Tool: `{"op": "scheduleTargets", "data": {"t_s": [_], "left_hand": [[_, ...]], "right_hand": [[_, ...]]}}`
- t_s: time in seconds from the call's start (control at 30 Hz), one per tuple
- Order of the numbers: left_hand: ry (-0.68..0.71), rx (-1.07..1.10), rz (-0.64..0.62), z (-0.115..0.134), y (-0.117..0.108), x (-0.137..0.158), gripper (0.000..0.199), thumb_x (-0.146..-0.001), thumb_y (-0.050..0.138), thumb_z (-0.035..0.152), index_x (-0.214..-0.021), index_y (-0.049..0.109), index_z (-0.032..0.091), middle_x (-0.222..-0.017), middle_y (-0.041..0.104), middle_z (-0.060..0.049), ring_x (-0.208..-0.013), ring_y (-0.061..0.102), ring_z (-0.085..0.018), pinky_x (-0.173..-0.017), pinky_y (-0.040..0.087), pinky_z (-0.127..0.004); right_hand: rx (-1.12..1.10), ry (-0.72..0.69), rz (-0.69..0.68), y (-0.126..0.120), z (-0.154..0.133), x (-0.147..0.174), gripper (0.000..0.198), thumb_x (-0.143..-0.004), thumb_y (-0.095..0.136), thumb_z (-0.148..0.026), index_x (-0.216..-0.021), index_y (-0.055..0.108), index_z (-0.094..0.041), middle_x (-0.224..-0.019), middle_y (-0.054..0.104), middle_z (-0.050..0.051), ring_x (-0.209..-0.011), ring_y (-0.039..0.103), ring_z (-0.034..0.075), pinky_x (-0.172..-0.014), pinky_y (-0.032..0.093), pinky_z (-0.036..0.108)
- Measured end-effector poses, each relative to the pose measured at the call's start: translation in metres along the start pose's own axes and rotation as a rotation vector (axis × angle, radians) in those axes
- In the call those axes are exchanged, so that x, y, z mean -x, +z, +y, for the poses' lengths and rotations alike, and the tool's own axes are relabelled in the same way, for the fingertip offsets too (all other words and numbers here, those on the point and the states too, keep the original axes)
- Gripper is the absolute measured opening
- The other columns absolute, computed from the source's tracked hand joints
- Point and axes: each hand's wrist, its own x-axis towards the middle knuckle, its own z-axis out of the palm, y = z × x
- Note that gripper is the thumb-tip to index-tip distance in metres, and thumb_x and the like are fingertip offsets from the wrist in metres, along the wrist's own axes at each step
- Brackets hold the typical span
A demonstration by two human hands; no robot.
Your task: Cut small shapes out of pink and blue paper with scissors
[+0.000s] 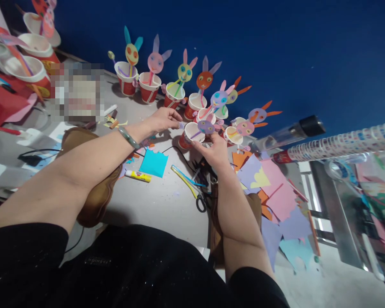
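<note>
Head view: the left hand [163,120] has its thumb and fingertips pinched together on a small purple piece [181,125] at the left side of a cup [186,140]. The right hand [215,150] is curled against the right side of the same cup, thumb on its wall; the other fingers are partly hidden behind a purple face [205,127], so their exact hold cannot be told. The cup stands on the grey table [141,203], between the two hands; the face rises above its rim on a purple stem. A bangle [128,137] circles the left wrist.

Nearer the body lie a blue sheet [154,163], a yellow glue stick [138,176] and scissors [201,202] with black handles. Blue and yellow strips [184,179] lie just beside the scissors.

Beyond the hands, red-and-white cups [150,90] bearing paper rabbit faces [155,63] on stems form a row along a blue wall [224,34]. To the right, coloured paper [277,192] lies overlapping in pink, purple and orange; above it a long cup stack [343,143] lies on its side. More cups [35,45] stand at far left.
</note>
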Motion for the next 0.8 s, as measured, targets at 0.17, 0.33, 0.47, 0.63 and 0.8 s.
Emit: {"op": "scheduleTargets", "data": {"t_s": [0.17, 0.33, 0.47, 0.63, 0.8], "left_hand": [[-0.008, -0.009, -0.010, 0.003, 0.000, 0.002, 0.016, -0.075, 0.067, -0.001, -0.081, 0.063, 0.014, -0.068, 0.061, 0.002, -0.067, 0.056, -0.009, -0.079, 0.047, -0.030], [-0.012, -0.035, -0.081, -0.003, -0.004, -0.004, 0.026, -0.069, 0.064, -0.005, -0.089, 0.066, 0.011, -0.072, 0.064, 0.002, -0.069, 0.058, -0.009, -0.077, 0.047, -0.028], [-0.013, -0.087, -0.131, -0.006, -0.006, -0.006, 0.027, -0.072, 0.067, -0.001, -0.096, 0.069, 0.011, -0.077, 0.067, 0.000, -0.067, 0.058, -0.010, -0.073, 0.047, -0.028], [0.001, -0.134, -0.080, 0.001, -0.004, 0.002, 0.007, -0.080, 0.075, 0.016, -0.085, 0.072, 0.012, -0.075, 0.066, -0.002, -0.067, 0.054, -0.010, -0.069, 0.043, -0.027], [-0.004, -0.187, -0.047, 0.005, -0.003, 0.006, 0.006, -0.083, 0.071, 0.015, -0.077, 0.071, 0.013, -0.068, 0.062, 0.000, -0.062, 0.050, -0.009, -0.067, 0.040, -0.028]], "right_hand": [[0.005, 0.001, 0.003, 0.000, -0.002, 0.000, 0.058, -0.071, 0.076, -0.050, -0.116, 0.070, -0.013, -0.097, 0.077, 0.012, -0.089, 0.072, 0.029, -0.085, 0.056, 0.045], [-0.006, -0.003, 0.002, 0.000, -0.002, 0.000, 0.057, -0.072, 0.076, -0.049, -0.117, 0.069, -0.014, -0.097, 0.077, 0.011, -0.086, 0.071, 0.027, -0.085, 0.056, 0.043], [-0.007, -0.022, -0.007, 0.000, -0.001, 0.001, 0.055, -0.073, 0.076, -0.049, -0.117, 0.069, -0.018, -0.100, 0.078, 0.009, -0.089, 0.071, 0.026, -0.087, 0.056, 0.043], [0.000, -0.015, -0.005, -0.001, -0.003, 0.001, 0.059, -0.073, 0.076, -0.053, -0.119, 0.069, -0.016, -0.100, 0.078, 0.010, -0.090, 0.071, 0.027, -0.087, 0.055, 0.043], [-0.007, -0.015, -0.004, 0.000, -0.003, 0.001, 0.061, -0.072, 0.077, -0.054, -0.119, 0.069, -0.015, -0.100, 0.078, 0.011, -0.091, 0.071, 0.028, -0.087, 0.055, 0.044]]}}
